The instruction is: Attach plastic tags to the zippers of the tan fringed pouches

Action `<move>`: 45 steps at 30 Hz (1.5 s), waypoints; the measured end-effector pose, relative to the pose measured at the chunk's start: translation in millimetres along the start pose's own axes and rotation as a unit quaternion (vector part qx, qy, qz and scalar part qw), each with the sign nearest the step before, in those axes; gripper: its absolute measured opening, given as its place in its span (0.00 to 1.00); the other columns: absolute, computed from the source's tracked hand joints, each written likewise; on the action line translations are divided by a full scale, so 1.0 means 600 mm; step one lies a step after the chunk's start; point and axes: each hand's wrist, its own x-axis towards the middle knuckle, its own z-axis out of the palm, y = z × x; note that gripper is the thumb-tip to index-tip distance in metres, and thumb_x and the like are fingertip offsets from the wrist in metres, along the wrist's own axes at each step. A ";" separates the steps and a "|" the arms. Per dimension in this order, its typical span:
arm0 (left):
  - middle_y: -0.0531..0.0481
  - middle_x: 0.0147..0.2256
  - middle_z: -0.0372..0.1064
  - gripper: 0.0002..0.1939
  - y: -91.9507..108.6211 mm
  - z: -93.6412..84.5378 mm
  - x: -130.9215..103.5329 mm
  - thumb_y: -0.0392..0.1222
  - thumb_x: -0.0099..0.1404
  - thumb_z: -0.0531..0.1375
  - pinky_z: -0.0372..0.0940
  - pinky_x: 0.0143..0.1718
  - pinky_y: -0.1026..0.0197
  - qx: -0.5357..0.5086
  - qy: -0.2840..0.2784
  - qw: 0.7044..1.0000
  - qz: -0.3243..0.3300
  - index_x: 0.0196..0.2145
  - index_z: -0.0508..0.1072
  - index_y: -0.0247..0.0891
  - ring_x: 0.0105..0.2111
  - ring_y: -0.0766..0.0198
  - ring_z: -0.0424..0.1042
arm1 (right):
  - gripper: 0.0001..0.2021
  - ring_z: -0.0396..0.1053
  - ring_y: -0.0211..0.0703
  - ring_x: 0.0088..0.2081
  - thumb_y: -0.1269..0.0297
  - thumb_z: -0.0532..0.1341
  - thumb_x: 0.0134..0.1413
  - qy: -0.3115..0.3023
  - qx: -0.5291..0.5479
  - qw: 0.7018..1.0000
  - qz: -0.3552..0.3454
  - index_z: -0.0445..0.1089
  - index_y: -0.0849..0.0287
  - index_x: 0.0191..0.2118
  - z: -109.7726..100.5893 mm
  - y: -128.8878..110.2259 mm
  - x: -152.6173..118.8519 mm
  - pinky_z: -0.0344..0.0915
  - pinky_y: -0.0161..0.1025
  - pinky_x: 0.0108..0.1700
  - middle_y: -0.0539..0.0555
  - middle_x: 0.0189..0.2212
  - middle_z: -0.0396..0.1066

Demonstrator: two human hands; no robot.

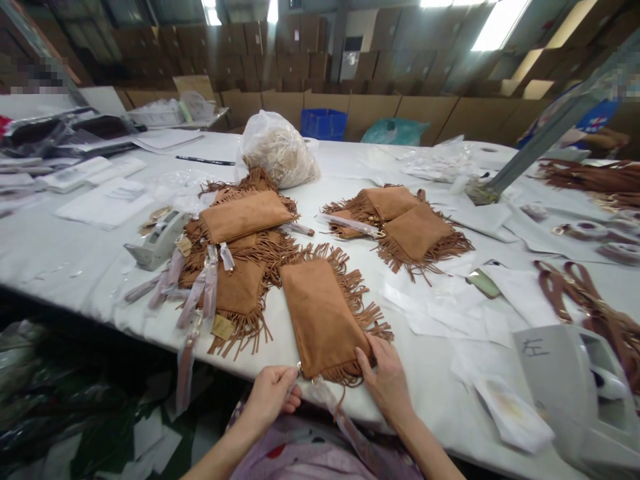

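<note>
A tan fringed pouch (pixel 320 313) lies flat at the table's front edge. At its lower left corner, by a small metal ring, my left hand (pixel 274 393) is closed in a pinch; what it holds is too small to make out. My right hand (pixel 385 377) grips the pouch's lower right edge, thumb on top. A plastic-wrapped strap (pixel 353 433) hangs from the pouch's bottom over the table edge. To the left is a pile of similar fringed pouches (pixel 245 217) with wrapped straps and tags. More fringed pouches (pixel 415 230) lie behind to the right.
A tape dispenser (pixel 160 240) stands left of the pile, and a larger dispenser (pixel 570 393) at the right front. A stuffed plastic bag (pixel 279 150) sits behind. Brown straps (pixel 590 300), white papers (pixel 445 300) and a metal post (pixel 540 127) are on the right.
</note>
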 end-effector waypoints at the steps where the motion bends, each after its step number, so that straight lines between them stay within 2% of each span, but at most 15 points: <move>1: 0.47 0.21 0.71 0.24 0.000 0.001 -0.001 0.61 0.58 0.56 0.65 0.20 0.66 0.011 0.008 1.000 0.010 0.27 0.67 0.34 0.20 0.64 0.72 | 0.18 0.66 0.52 0.45 0.56 0.55 0.60 0.001 0.001 1.000 -0.001 0.65 0.61 0.51 0.000 0.000 0.000 0.67 0.52 0.48 0.62 0.43 0.70; 8: 0.50 0.21 0.71 0.15 0.012 -0.002 -0.007 0.52 0.61 0.54 0.62 0.17 0.67 0.082 0.048 0.994 0.052 0.28 0.66 0.37 0.18 0.64 0.71 | 0.17 0.66 0.52 0.45 0.57 0.56 0.59 -0.003 0.010 1.000 0.001 0.66 0.61 0.50 -0.002 -0.001 0.000 0.67 0.51 0.48 0.62 0.43 0.70; 10: 0.51 0.20 0.71 0.12 0.014 -0.004 -0.004 0.51 0.59 0.57 0.61 0.17 0.67 0.058 0.055 0.996 0.038 0.29 0.64 0.38 0.17 0.64 0.70 | 0.17 0.66 0.52 0.45 0.57 0.57 0.59 -0.003 0.012 1.000 -0.002 0.65 0.61 0.51 -0.001 0.000 -0.001 0.67 0.51 0.48 0.62 0.43 0.70; 13: 0.53 0.17 0.69 0.15 0.017 -0.008 0.005 0.51 0.55 0.60 0.60 0.16 0.68 -0.006 0.044 0.999 0.001 0.26 0.59 0.40 0.15 0.65 0.68 | 0.18 0.66 0.52 0.45 0.58 0.57 0.59 -0.002 0.013 1.000 0.000 0.65 0.61 0.51 -0.001 0.000 -0.001 0.66 0.51 0.48 0.62 0.43 0.69; 17: 0.49 0.20 0.70 0.18 0.023 -0.013 0.011 0.51 0.49 0.62 0.60 0.18 0.67 -0.057 0.016 0.998 -0.031 0.26 0.58 0.40 0.18 0.64 0.70 | 0.17 0.66 0.52 0.45 0.57 0.57 0.58 -0.006 0.016 1.000 0.005 0.66 0.60 0.50 -0.003 -0.003 0.001 0.66 0.52 0.48 0.61 0.43 0.70; 21: 0.51 0.22 0.70 0.19 0.027 -0.013 0.013 0.44 0.45 0.64 0.63 0.21 0.66 -0.091 0.003 0.994 -0.058 0.28 0.56 0.40 0.22 0.61 0.73 | 0.17 0.67 0.52 0.44 0.56 0.56 0.59 0.001 0.021 1.000 0.008 0.66 0.59 0.49 -0.006 -0.006 0.004 0.67 0.52 0.47 0.61 0.42 0.70; 24: 0.53 0.21 0.70 0.19 0.031 -0.018 0.016 0.40 0.46 0.64 0.63 0.23 0.65 -0.093 -0.007 0.994 -0.054 0.31 0.56 0.41 0.22 0.61 0.72 | 0.16 0.67 0.52 0.44 0.56 0.56 0.59 0.000 0.022 1.000 0.012 0.66 0.59 0.49 -0.008 -0.008 0.004 0.67 0.52 0.47 0.60 0.41 0.71; 28: 0.52 0.20 0.70 0.16 0.046 -0.046 0.024 0.43 0.52 0.63 0.58 0.21 0.66 -0.062 -0.001 0.998 -0.015 0.35 0.61 0.39 0.19 0.64 0.68 | 0.16 0.67 0.51 0.44 0.56 0.56 0.59 -0.002 0.021 1.000 0.014 0.66 0.59 0.49 -0.008 -0.005 0.003 0.67 0.51 0.48 0.60 0.42 0.71; 31: 0.51 0.26 0.71 0.20 0.066 -0.053 0.026 0.50 0.54 0.64 0.61 0.26 0.65 -0.060 0.035 0.997 0.025 0.40 0.63 0.38 0.25 0.63 0.71 | 0.17 0.68 0.51 0.44 0.55 0.56 0.59 0.006 0.022 1.000 0.009 0.66 0.59 0.49 -0.004 0.002 0.002 0.67 0.52 0.47 0.60 0.41 0.71; 33: 0.49 0.30 0.72 0.26 0.080 -0.034 0.026 0.55 0.53 0.66 0.64 0.30 0.63 -0.096 0.017 0.995 0.017 0.42 0.63 0.37 0.29 0.62 0.73 | 0.17 0.68 0.52 0.43 0.55 0.56 0.59 0.013 0.026 1.000 0.003 0.67 0.59 0.48 0.000 0.007 0.002 0.68 0.52 0.47 0.60 0.41 0.71; 36: 0.43 0.38 0.73 0.31 0.097 0.023 0.027 0.56 0.50 0.68 0.67 0.37 0.61 -0.161 -0.050 0.986 0.014 0.44 0.63 0.36 0.36 0.59 0.74 | 0.16 0.69 0.52 0.43 0.54 0.55 0.60 0.020 0.032 0.999 0.001 0.67 0.59 0.47 0.004 0.015 0.002 0.69 0.52 0.46 0.61 0.41 0.72; 39: 0.40 0.49 0.69 0.34 0.106 0.082 0.035 0.47 0.49 0.71 0.65 0.47 0.58 -0.172 -0.094 0.975 0.106 0.49 0.60 0.39 0.48 0.54 0.70 | 0.17 0.71 0.51 0.42 0.53 0.52 0.61 0.038 0.027 0.999 0.024 0.67 0.60 0.46 0.005 0.024 0.002 0.70 0.51 0.45 0.61 0.41 0.72; 42: 0.38 0.50 0.69 0.36 0.106 0.118 0.055 0.39 0.49 0.70 0.63 0.51 0.57 -0.101 -0.073 0.974 0.188 0.52 0.58 0.36 0.50 0.51 0.68 | 0.18 0.72 0.50 0.42 0.52 0.50 0.62 0.066 0.022 0.997 0.039 0.68 0.60 0.45 0.003 0.038 0.001 0.70 0.50 0.45 0.60 0.41 0.73; 45: 0.37 0.49 0.69 0.35 0.111 0.126 0.083 0.36 0.50 0.66 0.62 0.52 0.57 -0.116 -0.064 0.969 0.206 0.54 0.58 0.33 0.51 0.51 0.68 | 0.19 0.73 0.51 0.42 0.51 0.50 0.62 0.088 0.019 0.996 0.028 0.70 0.58 0.44 0.004 0.059 -0.002 0.71 0.49 0.45 0.59 0.41 0.74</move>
